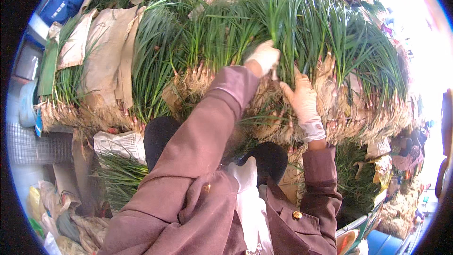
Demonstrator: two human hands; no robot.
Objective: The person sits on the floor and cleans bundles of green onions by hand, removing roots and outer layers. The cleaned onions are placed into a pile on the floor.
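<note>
A long bank of green garlic (292, 28), with dark green leaves, pinkish stems and pale stringy roots, lies across in front of me. My left hand (264, 58), in a thin whitish glove, reaches into the middle of it and is closed around some stalks; its fingertips are partly hidden and a little blurred. Just to the right and nearer, my right hand (302, 99), gloved the same way, rests against the stems and roots. Its thumb stands apart from its fingers, and I make out nothing held in it.
Brown cardboard sheets (111, 52) cover part of the bank on the left. More leaves (120, 182) lie beside my knees, near a white sack (120, 145). At upper left sits a blue bag (63, 2); crumpled bags (71, 217) lie at lower left, a blue container (382, 243) at lower right.
</note>
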